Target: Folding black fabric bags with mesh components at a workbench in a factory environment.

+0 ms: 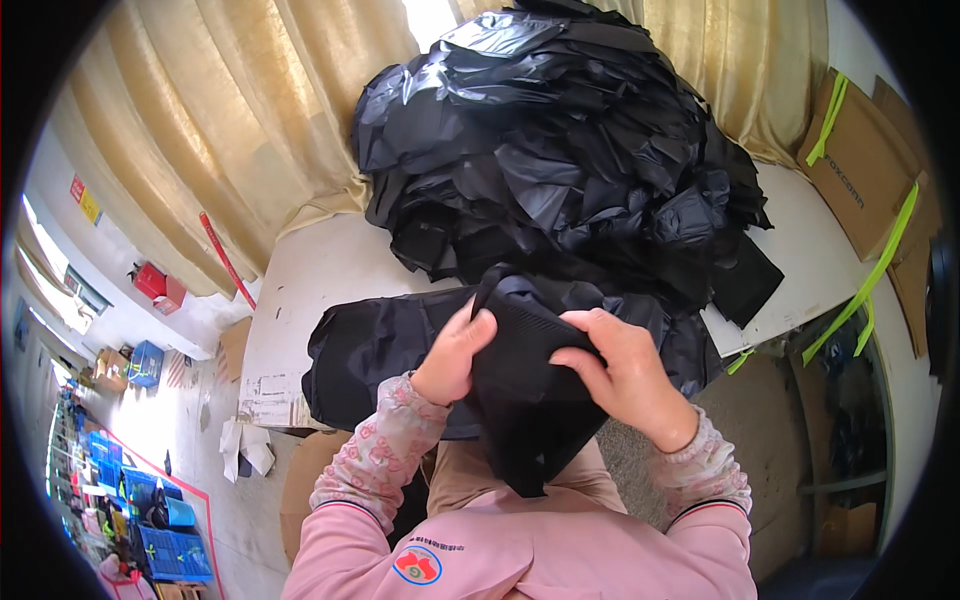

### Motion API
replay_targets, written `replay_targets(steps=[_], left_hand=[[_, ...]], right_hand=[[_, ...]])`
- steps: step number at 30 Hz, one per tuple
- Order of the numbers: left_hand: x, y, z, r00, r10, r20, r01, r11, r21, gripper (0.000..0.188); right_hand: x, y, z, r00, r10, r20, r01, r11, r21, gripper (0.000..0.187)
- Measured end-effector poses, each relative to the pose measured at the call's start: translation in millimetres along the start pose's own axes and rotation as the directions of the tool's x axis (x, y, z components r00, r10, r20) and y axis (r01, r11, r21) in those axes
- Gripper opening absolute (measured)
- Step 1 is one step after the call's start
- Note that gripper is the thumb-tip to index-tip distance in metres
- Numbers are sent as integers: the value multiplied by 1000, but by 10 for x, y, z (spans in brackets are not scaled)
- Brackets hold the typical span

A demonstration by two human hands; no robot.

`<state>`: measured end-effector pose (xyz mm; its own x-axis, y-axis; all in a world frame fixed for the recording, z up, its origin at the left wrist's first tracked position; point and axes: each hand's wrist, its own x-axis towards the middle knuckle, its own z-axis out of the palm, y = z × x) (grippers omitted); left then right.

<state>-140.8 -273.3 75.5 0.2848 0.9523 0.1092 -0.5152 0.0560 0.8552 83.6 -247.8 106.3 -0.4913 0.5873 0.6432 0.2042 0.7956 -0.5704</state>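
Observation:
Between my hands, close to my lap, is a black fabric piece (535, 385) with a ribbed strip near its upper edge; its lower corner hangs down toward my legs. My left hand (450, 352) grips its left edge with the thumb on top and the other fingers hidden behind the cloth. On the upper right side, the thumb and fingers of my right hand (630, 370) pinch the same piece. Just beyond my hands, flat black fabric pieces (365, 345) lie along the near edge of the white table (300, 265).
A tall heap of black fabric pieces (570, 150) fills the table's back, against gold curtains (240, 110). Cardboard (860, 160) with yellow-green straps (890, 250) leans at the right. Blue crates (175, 550) stand on the floor at the left.

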Motion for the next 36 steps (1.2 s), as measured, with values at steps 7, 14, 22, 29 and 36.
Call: replay_targets(steps=[7, 14, 22, 29, 36], left_hand=[[-149, 313, -217, 975, 206, -82, -216, 966, -139, 27], [-104, 667, -123, 964, 116, 238, -217, 860, 461, 39], [-122, 848, -319, 993, 69, -96, 53, 464, 884, 23], [-338, 310, -1199, 977, -106, -186, 167, 920, 354, 28], [-848, -1131, -973, 885, -440, 148, 455, 886, -87, 89]], right_hand=[[19, 170, -294, 966, 159, 205, -144, 986, -82, 18], [130, -24, -297, 969, 66, 240, -65, 998, -12, 19], [248, -80, -437, 952, -17, 305, 88, 971, -220, 23], [507, 51, -807, 961, 272, 48, -276, 939, 206, 24], [770, -95, -654, 903, 428, -40, -184, 470, 863, 25]])
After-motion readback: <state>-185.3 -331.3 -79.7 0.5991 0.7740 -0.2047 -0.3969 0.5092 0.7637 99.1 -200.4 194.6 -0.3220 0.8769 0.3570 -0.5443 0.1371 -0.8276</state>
